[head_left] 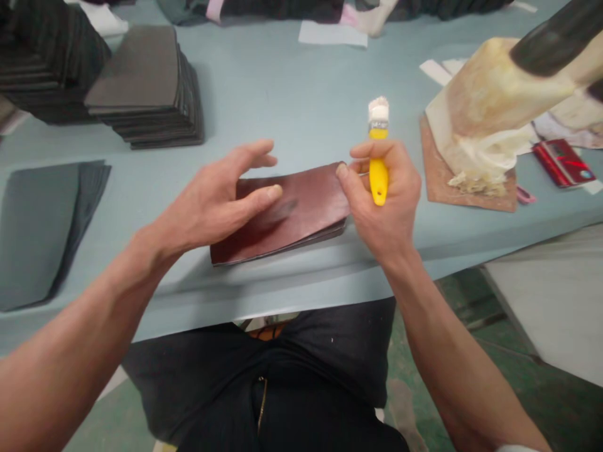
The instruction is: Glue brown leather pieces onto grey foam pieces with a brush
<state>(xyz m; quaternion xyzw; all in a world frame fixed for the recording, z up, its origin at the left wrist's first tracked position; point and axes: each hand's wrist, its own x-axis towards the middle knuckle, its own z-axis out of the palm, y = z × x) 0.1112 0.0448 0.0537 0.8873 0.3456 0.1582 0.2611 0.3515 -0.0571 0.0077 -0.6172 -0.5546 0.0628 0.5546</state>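
Observation:
A dark red-brown leather piece [311,201], rectangular and glossy, lies in front of me on top of another dark layer. My left hand [226,194] hovers over its left part, fingers apart and thumb stretched out; whether it touches the surface I cannot tell. At the far right corner, my right hand [386,194] pinches the piece's edge between thumb and finger. The same hand also keeps a yellow-handled brush [378,163] between its fingers, with the whitish bristles pointing away from me.
Stacks of dark sheets [136,69] stand at the back left, and a fanned pile [40,226] lies at the left. A glue-crusted container [490,107] sits on a brown board [431,176] at the right, beside a red packet [563,162]. The table's front edge runs close to my lap.

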